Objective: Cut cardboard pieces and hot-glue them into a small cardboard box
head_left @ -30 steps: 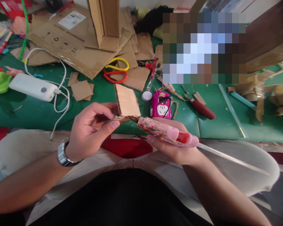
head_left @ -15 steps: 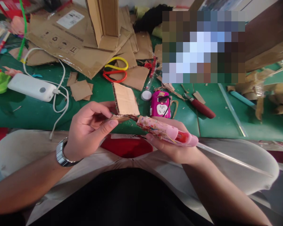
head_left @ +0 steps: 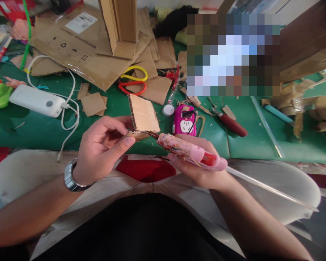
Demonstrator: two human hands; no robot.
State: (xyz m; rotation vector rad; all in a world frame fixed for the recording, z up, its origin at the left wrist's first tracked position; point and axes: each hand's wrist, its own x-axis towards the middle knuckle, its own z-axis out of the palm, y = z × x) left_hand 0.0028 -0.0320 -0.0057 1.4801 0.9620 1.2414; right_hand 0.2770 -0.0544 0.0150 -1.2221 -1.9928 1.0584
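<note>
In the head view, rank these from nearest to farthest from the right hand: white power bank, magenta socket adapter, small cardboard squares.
From the right hand:
1. Magenta socket adapter: just beyond it on the table.
2. Small cardboard squares: left, beyond the left hand.
3. White power bank: far left.

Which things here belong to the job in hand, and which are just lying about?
In use:
pink glue gun, in the right hand
clear glue stick, in its rear
angled cardboard, in the left hand

Apparently lying about:
white power bank
red-handled tool
cardboard squares
magenta socket (link to gun unclear)
</note>
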